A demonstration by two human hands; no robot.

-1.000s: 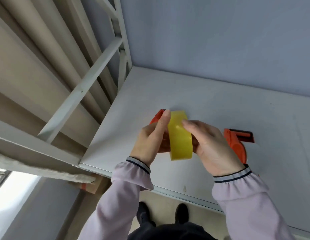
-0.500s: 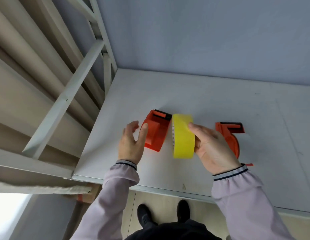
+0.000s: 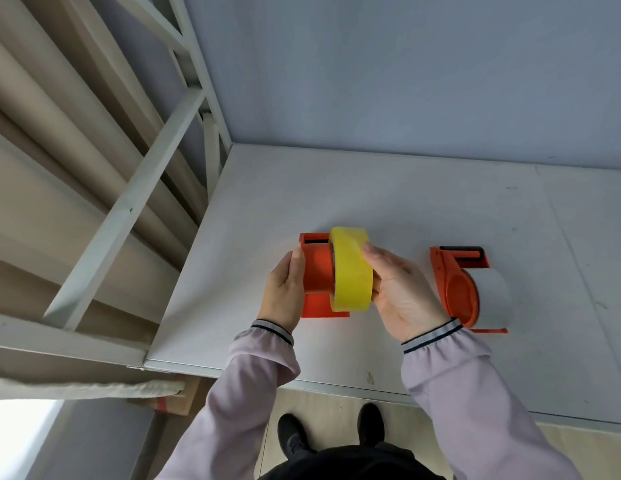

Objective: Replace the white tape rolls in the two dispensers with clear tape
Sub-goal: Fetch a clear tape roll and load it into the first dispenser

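Note:
Two orange tape dispensers stand on the grey table (image 3: 423, 209). My left hand (image 3: 285, 292) grips the left dispenser (image 3: 317, 271) from its left side. My right hand (image 3: 399, 292) holds a yellowish clear tape roll (image 3: 350, 271) upright, pressed against the right side of that dispenser and partly over its hub. The right dispenser (image 3: 456, 285) stands apart to the right with a white tape roll (image 3: 492, 292) in it, partly hidden behind my right wrist.
A grey wall rises behind the table. A white metal frame (image 3: 129, 202) and beige rolls stand to the left of the table's left edge. The front edge runs just above my shoes (image 3: 330, 431). A cardboard box (image 3: 174, 400) sits below the table corner.
My left hand let go of the roll, reached left and took hold of the left dispenser. My right hand brought the yellowish roll against that dispenser's side.

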